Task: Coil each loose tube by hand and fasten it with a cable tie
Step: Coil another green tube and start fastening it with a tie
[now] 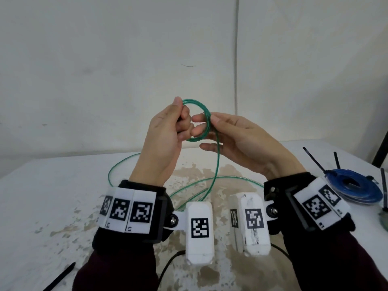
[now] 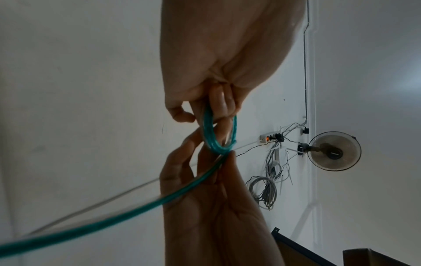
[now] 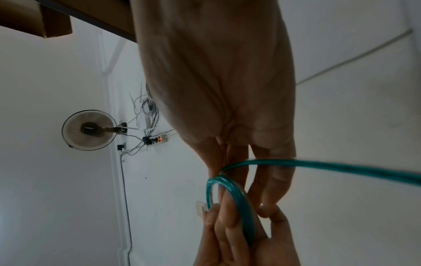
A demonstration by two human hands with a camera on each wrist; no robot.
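Observation:
A small coil of green tube (image 1: 194,140) is held up in the air above the table (image 1: 52,185). My left hand (image 1: 182,115) grips the coil's left side, its fingers curled through the ring. My right hand (image 1: 204,120) pinches the coil's right side between thumb and forefinger. The tube's loose tail (image 1: 217,162) hangs from the right hand down to the table and loops there. The left wrist view shows the coil (image 2: 210,138) between the left hand (image 2: 205,108) and the right hand (image 2: 205,180). The right wrist view shows the coil (image 3: 239,196) and the tail (image 3: 341,167).
A blue tube coil (image 1: 357,186) lies at the table's right edge, bound with black cable ties (image 1: 315,161). One loose black cable tie (image 1: 60,276) lies at the front left. A black cable (image 1: 168,267) runs below my wrists. A white wall stands behind the table.

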